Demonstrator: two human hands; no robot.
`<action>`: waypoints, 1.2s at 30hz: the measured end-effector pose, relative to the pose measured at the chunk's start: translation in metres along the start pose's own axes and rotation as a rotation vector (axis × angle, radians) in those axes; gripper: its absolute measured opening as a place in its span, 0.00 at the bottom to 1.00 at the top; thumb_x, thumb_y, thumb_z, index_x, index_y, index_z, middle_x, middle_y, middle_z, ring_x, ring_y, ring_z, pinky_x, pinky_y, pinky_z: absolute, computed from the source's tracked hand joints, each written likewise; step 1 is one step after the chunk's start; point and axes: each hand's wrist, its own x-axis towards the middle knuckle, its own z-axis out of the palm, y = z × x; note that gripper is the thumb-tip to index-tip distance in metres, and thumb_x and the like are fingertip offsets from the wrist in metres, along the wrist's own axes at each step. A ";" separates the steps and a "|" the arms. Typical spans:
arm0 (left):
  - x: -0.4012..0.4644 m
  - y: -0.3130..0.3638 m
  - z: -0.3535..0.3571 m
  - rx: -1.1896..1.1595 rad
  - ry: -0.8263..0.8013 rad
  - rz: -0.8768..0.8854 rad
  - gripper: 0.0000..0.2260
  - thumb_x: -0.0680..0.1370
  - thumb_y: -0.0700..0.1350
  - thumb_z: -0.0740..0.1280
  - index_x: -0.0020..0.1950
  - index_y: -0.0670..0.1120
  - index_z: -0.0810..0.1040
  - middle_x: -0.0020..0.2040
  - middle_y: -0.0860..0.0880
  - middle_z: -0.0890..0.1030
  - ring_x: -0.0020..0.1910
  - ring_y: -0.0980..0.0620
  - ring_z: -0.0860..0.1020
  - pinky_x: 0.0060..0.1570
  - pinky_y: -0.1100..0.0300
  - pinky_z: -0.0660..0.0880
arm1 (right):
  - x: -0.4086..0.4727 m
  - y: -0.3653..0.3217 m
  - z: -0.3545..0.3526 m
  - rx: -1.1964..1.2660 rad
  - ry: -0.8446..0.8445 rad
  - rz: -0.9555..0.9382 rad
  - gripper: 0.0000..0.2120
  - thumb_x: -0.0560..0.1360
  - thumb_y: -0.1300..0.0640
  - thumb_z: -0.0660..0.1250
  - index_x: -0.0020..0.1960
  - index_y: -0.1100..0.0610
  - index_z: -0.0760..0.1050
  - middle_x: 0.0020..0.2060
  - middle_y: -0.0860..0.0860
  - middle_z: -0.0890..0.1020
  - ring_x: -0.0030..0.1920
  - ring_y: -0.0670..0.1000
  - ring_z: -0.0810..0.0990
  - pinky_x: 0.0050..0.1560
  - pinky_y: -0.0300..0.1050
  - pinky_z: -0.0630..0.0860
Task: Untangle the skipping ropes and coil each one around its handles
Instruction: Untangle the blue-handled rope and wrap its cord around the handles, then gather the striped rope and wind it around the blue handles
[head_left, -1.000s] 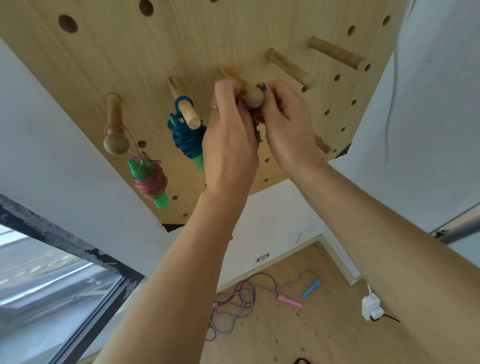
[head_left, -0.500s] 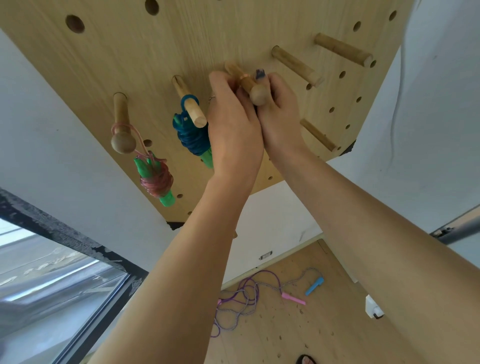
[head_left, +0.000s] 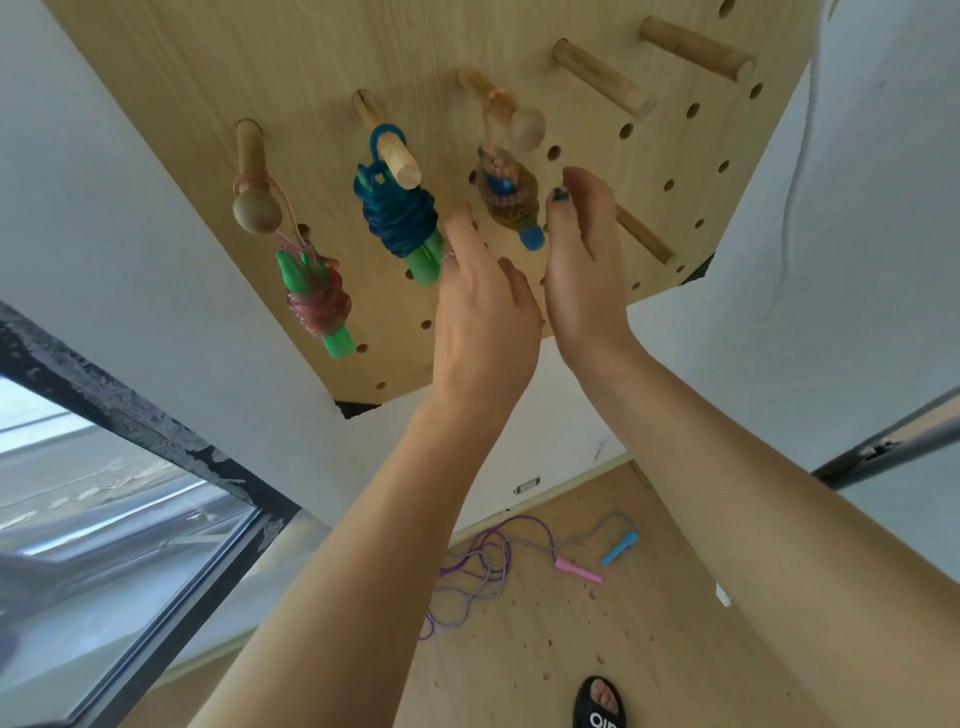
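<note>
Head cam is looking up at a wooden pegboard (head_left: 322, 47) with three coiled skipping ropes hanging off pegs: a pink rope (head_left: 317, 304) on the leftmost peg, a dark blue rope (head_left: 400, 218) on the next, and a beaded rope (head_left: 508, 189) with a blue handle tip on the third peg (head_left: 524, 130). Both hands are just below that beaded one with fingers loose and spread, holding nothing. The left hand (head_left: 480, 322) is beside the blue bundle's green handle, the right hand (head_left: 584, 260) just right of the beaded bundle, close to it but apart as far as I can tell.

Down on the floor there's one more, a purple rope (head_left: 478, 566) with a pink handle and a blue one, sprawled in loose loops, so by my count that's the one left to do.

What I'd worry about: the beaded bundle hangs by a thin loop near the knob end of its peg. If a hand clips it on the way down, it could slide off and unravel. Also the floor rope's loops overlap, so yanking a handle could tighten a knot. And there's a foot (head_left: 600, 701) near it, easy to step on.
</note>
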 end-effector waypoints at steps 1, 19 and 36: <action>-0.007 -0.007 0.001 0.015 -0.027 0.002 0.20 0.81 0.35 0.55 0.73 0.41 0.59 0.59 0.43 0.73 0.56 0.47 0.75 0.47 0.58 0.69 | -0.005 0.006 -0.001 -0.002 -0.005 0.023 0.20 0.82 0.53 0.56 0.73 0.54 0.66 0.66 0.46 0.75 0.66 0.44 0.73 0.65 0.43 0.72; -0.139 -0.239 0.033 0.104 -0.237 0.263 0.17 0.73 0.28 0.59 0.60 0.37 0.73 0.59 0.44 0.73 0.52 0.50 0.77 0.42 0.50 0.78 | -0.185 0.316 0.006 -0.411 -0.108 0.367 0.16 0.76 0.57 0.61 0.64 0.52 0.68 0.58 0.48 0.76 0.56 0.47 0.77 0.59 0.54 0.76; -0.381 -0.734 0.229 0.547 -0.962 -0.322 0.22 0.77 0.39 0.59 0.72 0.48 0.66 0.67 0.45 0.70 0.61 0.42 0.74 0.53 0.50 0.74 | -0.304 0.810 0.059 -0.936 -0.992 0.773 0.26 0.76 0.59 0.60 0.74 0.55 0.67 0.72 0.56 0.71 0.70 0.58 0.72 0.68 0.49 0.70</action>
